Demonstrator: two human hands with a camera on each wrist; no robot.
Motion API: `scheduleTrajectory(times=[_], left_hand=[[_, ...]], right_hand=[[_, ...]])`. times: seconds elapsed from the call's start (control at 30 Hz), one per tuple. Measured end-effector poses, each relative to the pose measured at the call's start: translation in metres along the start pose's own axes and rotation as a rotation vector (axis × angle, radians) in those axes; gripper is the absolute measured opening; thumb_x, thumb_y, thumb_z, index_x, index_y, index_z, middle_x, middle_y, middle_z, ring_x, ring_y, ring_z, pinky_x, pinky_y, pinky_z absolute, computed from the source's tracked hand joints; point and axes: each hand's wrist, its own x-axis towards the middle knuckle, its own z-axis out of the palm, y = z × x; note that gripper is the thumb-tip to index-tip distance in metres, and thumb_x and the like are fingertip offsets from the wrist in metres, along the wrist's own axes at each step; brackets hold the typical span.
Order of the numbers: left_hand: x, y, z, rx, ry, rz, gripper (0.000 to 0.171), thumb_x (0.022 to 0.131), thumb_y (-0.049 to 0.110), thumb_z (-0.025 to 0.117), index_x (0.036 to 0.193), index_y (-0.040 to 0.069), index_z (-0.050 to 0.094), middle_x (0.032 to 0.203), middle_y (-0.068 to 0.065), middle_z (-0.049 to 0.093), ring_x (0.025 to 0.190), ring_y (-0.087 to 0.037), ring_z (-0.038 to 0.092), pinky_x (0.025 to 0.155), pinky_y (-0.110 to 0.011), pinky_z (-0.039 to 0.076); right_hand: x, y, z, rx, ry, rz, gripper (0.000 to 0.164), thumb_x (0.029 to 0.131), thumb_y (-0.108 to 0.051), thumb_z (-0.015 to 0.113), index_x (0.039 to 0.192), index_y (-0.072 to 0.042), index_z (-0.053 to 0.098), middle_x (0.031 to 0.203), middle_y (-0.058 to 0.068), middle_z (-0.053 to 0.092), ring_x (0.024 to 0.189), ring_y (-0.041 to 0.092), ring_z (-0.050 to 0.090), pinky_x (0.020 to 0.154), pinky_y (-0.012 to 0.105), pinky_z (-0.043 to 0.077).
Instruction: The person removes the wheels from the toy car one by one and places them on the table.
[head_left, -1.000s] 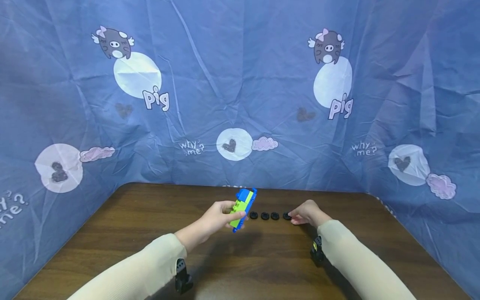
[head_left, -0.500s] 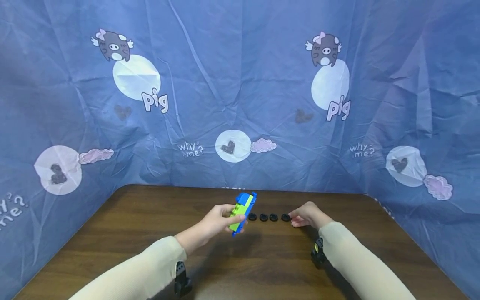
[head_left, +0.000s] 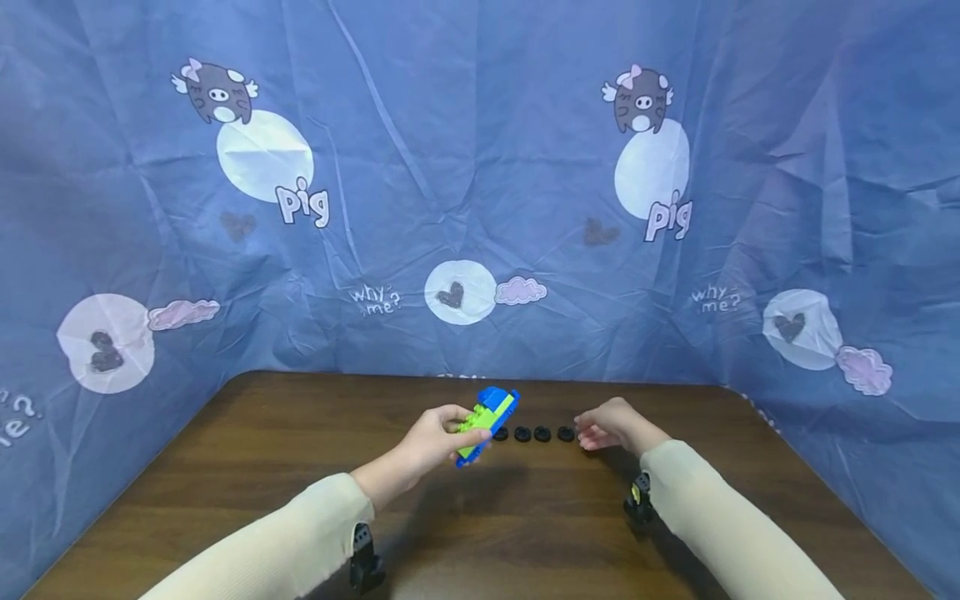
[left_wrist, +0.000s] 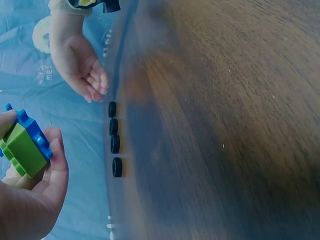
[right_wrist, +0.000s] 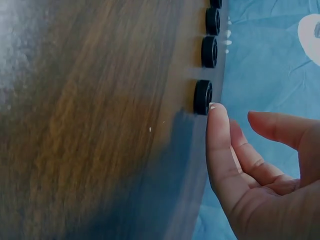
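My left hand (head_left: pixel 438 435) grips a lime-green and blue building-brick toy car (head_left: pixel 486 425) above the table, thumb on the near side. It is tilted, its blue top piece toward the back right; no wheels show on it. Several small black toy wheels (head_left: pixel 542 434) lie in a row on the table just to its right. By the rightmost wheel (right_wrist: pixel 202 97) is my right hand (head_left: pixel 617 423), holding nothing. In the right wrist view its index fingertip is at the wheel's edge, and whether they touch I cannot tell. The thumb stands apart from the fingers.
The dark wooden table (head_left: pixel 262 467) reaches back to a blue printed cloth (head_left: pixel 465 200) hung behind and on both sides. A black wrist device (head_left: pixel 366 558) sits on the left sleeve, another device (head_left: pixel 638 504) on the right one.
My right hand has drawn slightly off the rightmost wheel, its fingers loosening. The toy car in my left hand has turned a little. The wheels keep their row; the head view has shifted slightly.
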Motion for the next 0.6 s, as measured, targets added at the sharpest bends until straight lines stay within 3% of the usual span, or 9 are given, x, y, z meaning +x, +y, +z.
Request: scheduleTrajectory(times=[0.13, 0.3, 0.6], left_hand=[[0.003, -0.002, 0.002, 0.061, 0.05, -0.008, 0.042, 0.084, 0.022, 0.076, 0.115, -0.003, 0.061, 0.097, -0.012, 0.07, 0.074, -0.014, 0.065, 0.065, -0.03, 0.053], [0.003, 0.0, 0.005, 0.11, 0.12, -0.005, 0.041, 0.082, 0.023, 0.078, 0.114, 0.001, 0.067, 0.099, -0.01, 0.069, 0.079, -0.017, 0.063, 0.064, -0.029, 0.053], [0.005, 0.001, 0.01, 0.258, 0.18, 0.069, 0.04, 0.076, 0.02, 0.083, 0.109, 0.002, 0.071, 0.095, -0.007, 0.071, 0.079, -0.014, 0.058, 0.067, -0.026, 0.05]], right_hand=[[-0.004, -0.003, 0.005, -0.004, -0.028, -0.019, 0.028, 0.093, -0.001, 0.056, 0.111, 0.021, 0.057, 0.062, 0.006, 0.061, 0.051, 0.008, 0.061, 0.057, 0.022, 0.056], [-0.009, -0.009, 0.012, 0.009, -0.056, -0.035, 0.029, 0.093, -0.002, 0.056, 0.11, 0.021, 0.057, 0.063, 0.005, 0.062, 0.052, 0.008, 0.061, 0.055, 0.021, 0.055], [-0.022, -0.023, 0.023, 0.063, -0.133, -0.088, 0.038, 0.096, -0.013, 0.056, 0.116, 0.02, 0.054, 0.068, 0.005, 0.064, 0.058, 0.01, 0.065, 0.059, 0.023, 0.056]])
